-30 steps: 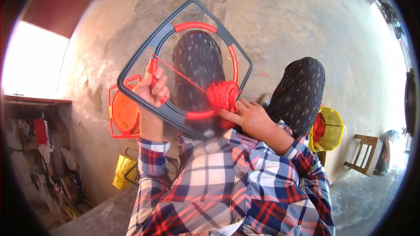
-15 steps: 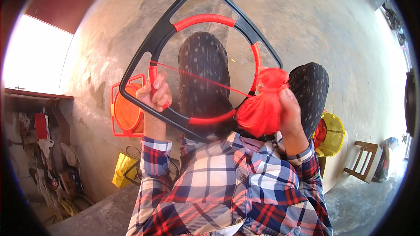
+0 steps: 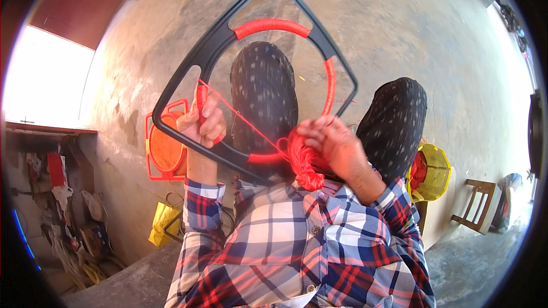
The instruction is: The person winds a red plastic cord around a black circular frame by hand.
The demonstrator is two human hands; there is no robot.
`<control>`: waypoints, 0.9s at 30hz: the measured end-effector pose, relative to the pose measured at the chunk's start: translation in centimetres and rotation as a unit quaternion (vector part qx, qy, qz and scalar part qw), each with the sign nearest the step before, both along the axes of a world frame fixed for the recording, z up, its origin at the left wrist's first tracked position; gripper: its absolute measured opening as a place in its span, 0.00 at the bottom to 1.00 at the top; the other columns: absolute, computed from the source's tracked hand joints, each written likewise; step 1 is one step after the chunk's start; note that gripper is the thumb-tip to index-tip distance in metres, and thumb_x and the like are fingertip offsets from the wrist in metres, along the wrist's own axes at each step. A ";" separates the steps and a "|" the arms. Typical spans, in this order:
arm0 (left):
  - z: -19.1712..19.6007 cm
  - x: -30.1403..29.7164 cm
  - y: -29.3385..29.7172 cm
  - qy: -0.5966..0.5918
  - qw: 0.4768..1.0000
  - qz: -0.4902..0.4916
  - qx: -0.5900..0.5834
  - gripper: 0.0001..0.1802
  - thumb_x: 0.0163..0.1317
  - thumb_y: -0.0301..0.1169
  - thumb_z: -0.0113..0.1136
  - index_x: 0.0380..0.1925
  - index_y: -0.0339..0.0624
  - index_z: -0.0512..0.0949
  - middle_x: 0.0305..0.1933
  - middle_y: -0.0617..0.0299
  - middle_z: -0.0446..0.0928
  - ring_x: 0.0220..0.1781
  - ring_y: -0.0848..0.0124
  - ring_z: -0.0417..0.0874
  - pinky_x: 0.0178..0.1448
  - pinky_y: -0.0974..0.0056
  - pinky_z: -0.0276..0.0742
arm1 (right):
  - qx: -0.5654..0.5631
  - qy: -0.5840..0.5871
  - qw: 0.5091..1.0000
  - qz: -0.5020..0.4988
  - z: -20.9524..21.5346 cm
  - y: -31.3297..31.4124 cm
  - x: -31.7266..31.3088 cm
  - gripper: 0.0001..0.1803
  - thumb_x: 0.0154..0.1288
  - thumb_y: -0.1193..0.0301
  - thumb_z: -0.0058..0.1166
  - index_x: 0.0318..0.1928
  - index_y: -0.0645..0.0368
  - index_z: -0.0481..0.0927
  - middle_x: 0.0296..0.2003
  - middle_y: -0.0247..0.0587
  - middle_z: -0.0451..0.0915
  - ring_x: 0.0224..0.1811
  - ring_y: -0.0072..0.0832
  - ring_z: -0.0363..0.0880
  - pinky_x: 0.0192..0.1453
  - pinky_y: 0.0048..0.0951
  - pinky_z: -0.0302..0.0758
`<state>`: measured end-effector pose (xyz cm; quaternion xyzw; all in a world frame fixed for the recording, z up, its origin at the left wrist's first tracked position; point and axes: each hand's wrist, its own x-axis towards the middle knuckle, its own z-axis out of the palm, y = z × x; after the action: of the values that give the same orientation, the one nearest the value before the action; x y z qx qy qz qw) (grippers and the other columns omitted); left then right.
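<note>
Mid-wrap: the left hand (image 3: pixel 201 122) grips a black frame (image 3: pixel 188 77) held above the knees, at nine o'clock on its ring, while the right hand (image 3: pixel 337 148) clutches a bundle of red cord (image 3: pixel 305 165) at five o'clock. Next, the taut strand likely needs another pass round the ring.

Concrete floor (image 3: pixel 399 34): orange frame (image 3: pixel 165 148), yellow bag (image 3: pixel 162 219), wooden chair (image 3: pixel 476 205).

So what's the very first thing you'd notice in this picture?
The big black frame with red cord wound round its inner ring, held up in the middle of the view. The left hand grips its left side, and the right hand holds a bundle of red cord at its lower edge. An orange frame lies behind, on the left.
</note>
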<state>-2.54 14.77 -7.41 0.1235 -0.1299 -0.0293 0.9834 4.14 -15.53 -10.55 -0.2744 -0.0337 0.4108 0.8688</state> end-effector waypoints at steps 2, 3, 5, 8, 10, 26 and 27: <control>-0.3 0.0 0.1 0.017 1.000 0.003 0.003 0.12 0.66 0.28 0.55 0.36 0.29 0.65 0.26 0.60 0.63 0.16 0.79 0.57 0.16 0.71 0.50 | -0.011 -0.036 0.999 0.034 -1.0 -0.1 -0.7 0.08 0.69 0.71 0.50 0.47 0.58 0.72 0.54 0.47 0.76 0.59 0.36 0.74 0.63 0.34 0.68; -0.6 0.0 0.2 0.022 1.000 0.012 -0.011 0.12 0.66 0.28 0.55 0.35 0.30 0.65 0.24 0.61 0.62 0.16 0.79 0.57 0.16 0.72 0.50 | -0.005 -0.075 0.996 0.053 -0.8 -0.3 -0.7 0.10 0.67 0.75 0.51 0.49 0.59 0.72 0.54 0.46 0.75 0.59 0.35 0.74 0.64 0.34 0.68; -0.8 -0.1 0.5 0.030 0.999 0.017 -0.027 0.11 0.66 0.27 0.55 0.33 0.30 0.65 0.23 0.61 0.61 0.15 0.79 0.56 0.16 0.72 0.50 | -0.034 -0.155 0.985 0.072 0.2 -0.8 -0.6 0.14 0.64 0.79 0.52 0.51 0.58 0.73 0.56 0.47 0.74 0.60 0.36 0.73 0.65 0.34 0.67; -0.3 0.0 0.4 0.012 1.000 -0.006 -0.027 0.12 0.66 0.28 0.55 0.30 0.33 0.65 0.17 0.64 0.58 0.12 0.79 0.52 0.16 0.72 0.48 | -0.142 -0.438 0.883 0.093 1.3 -1.3 -0.1 0.23 0.55 0.84 0.53 0.53 0.56 0.74 0.59 0.46 0.71 0.61 0.40 0.72 0.66 0.35 0.66; -0.7 0.1 0.5 0.015 0.999 -0.013 -0.028 0.12 0.66 0.29 0.55 0.30 0.33 0.65 0.17 0.64 0.58 0.12 0.80 0.52 0.16 0.72 0.48 | -0.232 -0.669 0.702 0.083 2.0 -1.0 -0.4 0.27 0.48 0.82 0.57 0.52 0.51 0.77 0.61 0.45 0.68 0.63 0.45 0.68 0.66 0.40 0.65; 2.3 1.0 -2.1 0.074 0.990 0.020 0.123 0.33 0.61 0.30 0.59 0.67 0.47 0.62 0.35 0.59 0.68 0.20 0.77 0.61 0.19 0.71 0.55 | 0.146 -0.094 0.971 -0.164 6.0 -2.5 3.2 0.24 0.62 0.53 0.50 0.48 0.60 0.73 0.36 0.41 0.77 0.39 0.34 0.73 0.67 0.46 0.60; 2.6 1.4 -2.6 0.076 0.987 0.015 0.142 0.31 0.63 0.31 0.58 0.67 0.47 0.63 0.36 0.58 0.68 0.21 0.77 0.61 0.19 0.72 0.55 | 0.253 -0.077 0.955 -0.131 5.9 -3.1 4.0 0.23 0.65 0.50 0.48 0.45 0.59 0.72 0.29 0.36 0.75 0.33 0.31 0.73 0.65 0.46 0.61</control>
<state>-1.13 12.21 -4.77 0.2612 -0.0478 -0.0418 0.9632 8.15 -18.65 -4.61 -0.0785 -0.1672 0.2491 0.9507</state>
